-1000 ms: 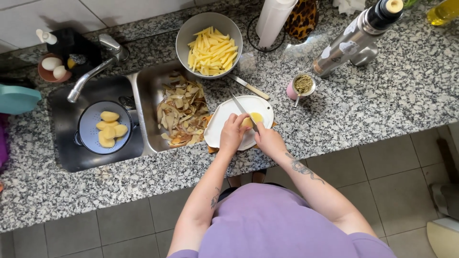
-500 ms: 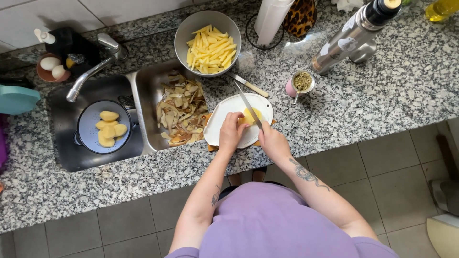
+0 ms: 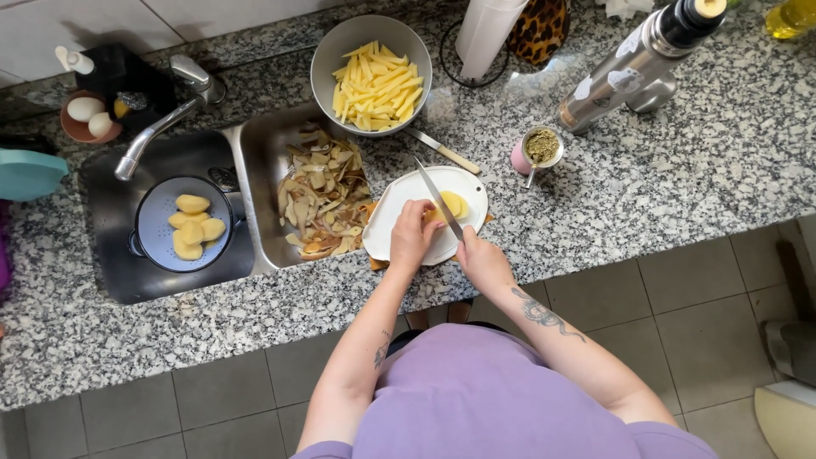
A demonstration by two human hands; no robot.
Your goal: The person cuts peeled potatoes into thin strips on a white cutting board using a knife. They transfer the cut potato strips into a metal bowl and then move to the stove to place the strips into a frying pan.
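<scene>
A peeled yellow potato [image 3: 450,205] lies on a white cutting board [image 3: 399,204] at the counter's front edge. My left hand [image 3: 412,234] presses on the potato's left end. My right hand [image 3: 480,259] is shut on a kitchen knife [image 3: 439,200], whose blade points away from me and rests across the potato. Behind the board stands a grey bowl [image 3: 371,72] full of cut potato sticks.
Potato peelings [image 3: 323,191] fill the small sink basin beside the board. A blue colander [image 3: 183,225] with peeled potatoes sits in the large basin under the tap [image 3: 161,127]. A second knife [image 3: 442,151], a small cup [image 3: 538,149], a steel flask [image 3: 633,68] and a paper roll [image 3: 484,25] stand behind.
The knife blade has swung from lying flat to the left of the potato to standing across it. My left hand stays on the potato.
</scene>
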